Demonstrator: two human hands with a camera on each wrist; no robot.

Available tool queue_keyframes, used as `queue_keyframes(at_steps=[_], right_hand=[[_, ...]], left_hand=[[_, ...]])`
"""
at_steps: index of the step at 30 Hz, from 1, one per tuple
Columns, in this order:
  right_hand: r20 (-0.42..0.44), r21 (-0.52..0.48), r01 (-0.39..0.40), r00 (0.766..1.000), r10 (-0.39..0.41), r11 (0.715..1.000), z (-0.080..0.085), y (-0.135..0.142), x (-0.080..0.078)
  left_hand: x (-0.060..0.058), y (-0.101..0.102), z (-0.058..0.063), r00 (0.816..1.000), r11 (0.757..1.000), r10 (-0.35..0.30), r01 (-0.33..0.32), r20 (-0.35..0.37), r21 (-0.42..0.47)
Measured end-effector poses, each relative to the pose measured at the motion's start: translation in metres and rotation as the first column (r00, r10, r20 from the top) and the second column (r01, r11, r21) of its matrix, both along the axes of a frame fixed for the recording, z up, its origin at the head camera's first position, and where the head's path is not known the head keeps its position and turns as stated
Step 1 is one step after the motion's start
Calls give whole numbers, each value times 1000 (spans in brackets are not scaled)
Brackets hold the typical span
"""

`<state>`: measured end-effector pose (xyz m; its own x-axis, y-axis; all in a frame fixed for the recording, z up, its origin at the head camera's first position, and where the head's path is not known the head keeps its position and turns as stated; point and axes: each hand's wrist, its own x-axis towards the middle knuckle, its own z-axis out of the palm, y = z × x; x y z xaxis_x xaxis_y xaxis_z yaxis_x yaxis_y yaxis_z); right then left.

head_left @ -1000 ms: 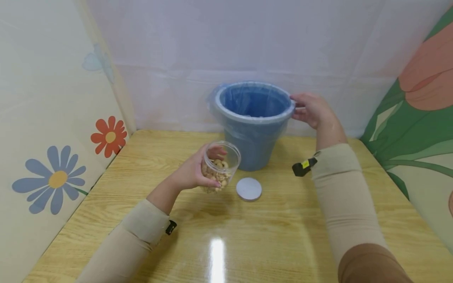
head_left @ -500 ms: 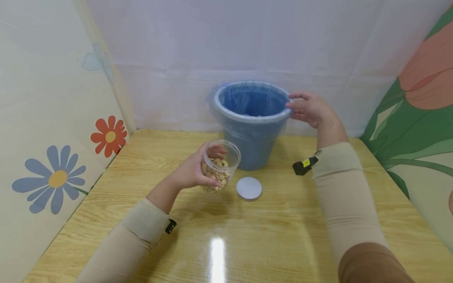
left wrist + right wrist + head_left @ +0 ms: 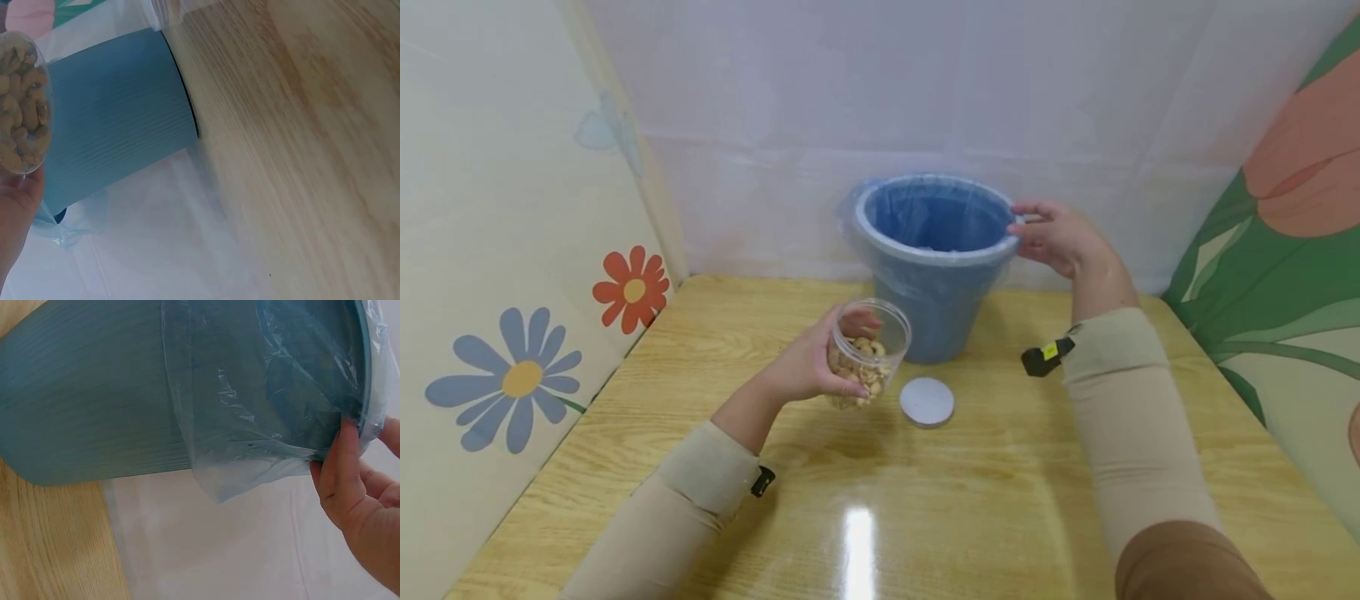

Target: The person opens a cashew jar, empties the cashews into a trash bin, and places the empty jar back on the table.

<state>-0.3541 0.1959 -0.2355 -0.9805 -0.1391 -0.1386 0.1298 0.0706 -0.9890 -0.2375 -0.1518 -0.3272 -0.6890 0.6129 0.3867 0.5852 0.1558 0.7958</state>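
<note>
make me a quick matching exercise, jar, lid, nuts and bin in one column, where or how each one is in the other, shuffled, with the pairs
1. jar
2. lid
3. nuts
4. bin

A. lined with a plastic bag
B. held in the left grip
C. inside the jar
D. flat on the table

Pairs: 1-B, 2-D, 3-C, 4-A

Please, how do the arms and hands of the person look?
The left hand and right hand are bare, without gloves. The beige sleeves have wide cuffs; brown fabric shows higher on the right arm. A small black device sits near each cuff, the right one with a yellow mark.
</note>
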Motion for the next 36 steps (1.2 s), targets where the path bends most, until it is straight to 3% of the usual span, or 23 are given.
queue_keyframes(at_steps=[5, 12, 15, 20, 25, 29, 36], right_hand=[[3, -18, -8, 1000, 8, 1000, 1, -1, 1], [4, -1, -12, 1000, 12, 1000, 5, -5, 2], [4, -7, -23, 1000, 23, 1000, 6, -8, 2], [5, -20, -25, 1000, 25, 999, 7, -11, 2], [-1, -11, -25, 1000, 25, 1000, 6, -13, 2], [-6, 12, -19, 1000, 19, 1000, 5, -13, 2], [-4, 43, -7, 1000, 8, 999, 6, -14, 1]], left_hand=[[5, 2, 8, 1000, 1000, -2, 2, 2, -1], [-11, -6, 1, 1000, 999, -19, 20, -12, 30], [-16, -10, 4, 1000, 999, 3, -3, -16, 41], [-20, -17, 19, 993, 993, 120, -120, -20, 17], [-28, -24, 41, 964, 964, 266, -266, 4, -18], [-39, -33, 58, 927, 925, 375, -376, -13, -53], [-54, -47, 91, 869, 854, 485, -495, -100, -162]])
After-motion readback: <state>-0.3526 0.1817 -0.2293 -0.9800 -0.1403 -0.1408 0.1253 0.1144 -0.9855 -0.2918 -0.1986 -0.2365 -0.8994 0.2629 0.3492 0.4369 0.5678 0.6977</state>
